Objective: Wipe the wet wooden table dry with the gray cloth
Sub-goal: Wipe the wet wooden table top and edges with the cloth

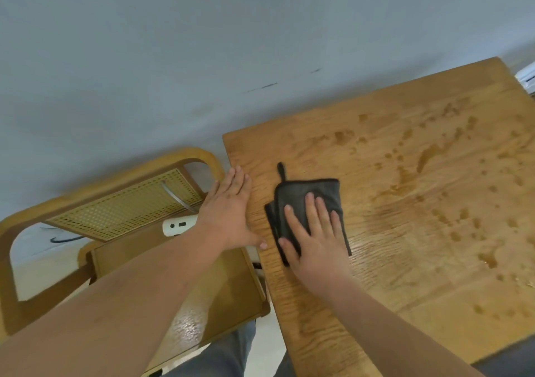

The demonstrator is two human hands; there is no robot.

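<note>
Surveying from my remote seat, largest item first. Desk (390, 261): wooden, beaded with droplets and puddles (428, 156) well to the right of my working grip; I judge a short stroke would leave these, or only smear them. Chair (115, 203): just left of the desk edge, no hazard. Gray cloth (312, 194): folded, lying flat on the desk under my right hand (315, 237), fingers spread and pressing down, not pinching; it may bunch or slip out. Left hand (228, 206): spread flat at the desk edge, bracing, holding nothing. Cloth loop (280, 169): could snag.
</note>
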